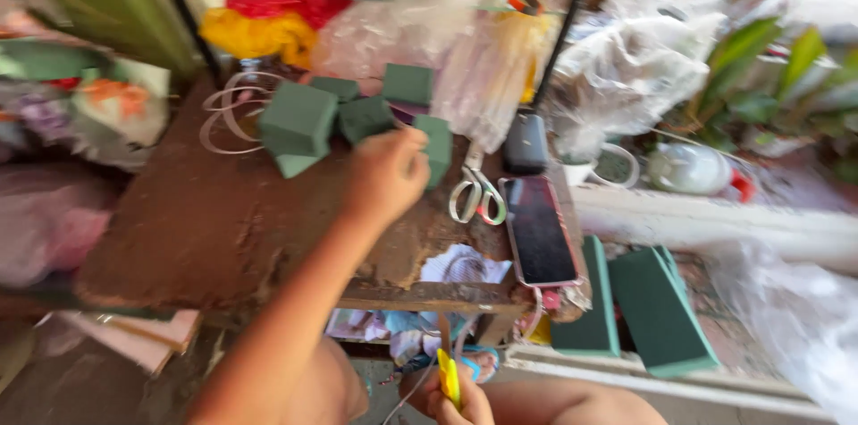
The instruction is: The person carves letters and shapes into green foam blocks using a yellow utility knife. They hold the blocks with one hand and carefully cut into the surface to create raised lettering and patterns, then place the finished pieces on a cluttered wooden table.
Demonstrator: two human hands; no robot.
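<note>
Gripping green foam block [436, 148] w/ left hand [386, 176]; right hand [451, 400] cut off, holds yellow tool [449, 378].

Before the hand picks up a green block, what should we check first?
1. Left hand is at a green foam block: ok, touching it.
2. Grip closed on that block: cannot tell, fingers are blurred.
3. Other green foam cubes sit close beside it and could get bumped: not ok.
4. Scissors lie apart from the hand: ok.
5. Phone reaches the table's edge: not ok, it could be knocked.
6. Right hand is busy with a yellow tool: ok, held low below the table.
</note>
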